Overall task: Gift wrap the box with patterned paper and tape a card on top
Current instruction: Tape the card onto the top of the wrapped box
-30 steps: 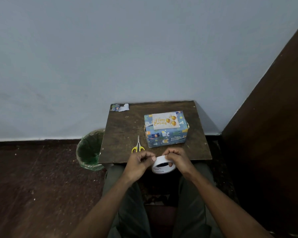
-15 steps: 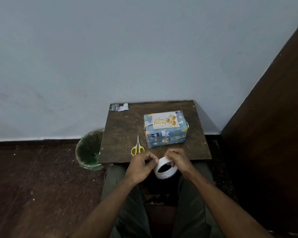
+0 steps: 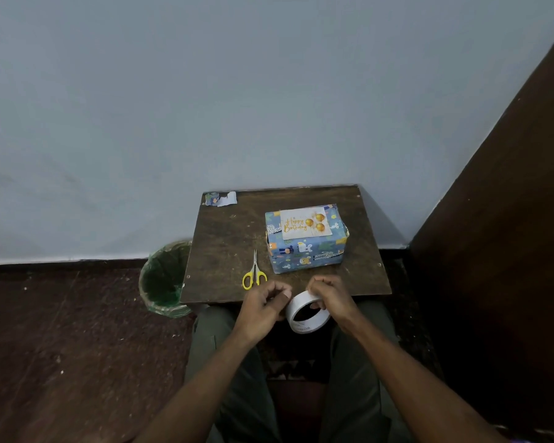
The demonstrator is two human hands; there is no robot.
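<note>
Beside the counter [image 3: 224, 251], on the floor at its left, stood a green bin [image 3: 162, 279]. A paper scrap [image 3: 221, 198] lay at the far left corner, scissors [image 3: 254, 273] nearer. The left hand [image 3: 264, 306] pinched the tape end, fingers curled; the right hand [image 3: 331, 295] gripped the tape roll [image 3: 306, 311]. The wrapped box [image 3: 306, 251] sat right of centre, the card [image 3: 304, 223] on top.

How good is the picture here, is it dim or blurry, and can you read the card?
Head view: dim, flat light with no glare; the floor and right-hand panel sink into near-black. Wide-angle bend curves the wall's base. The card on the box is sharp enough to read "Happy Birthday". Both hands, left hand and right hand, and the tape roll look slightly soft.
</note>
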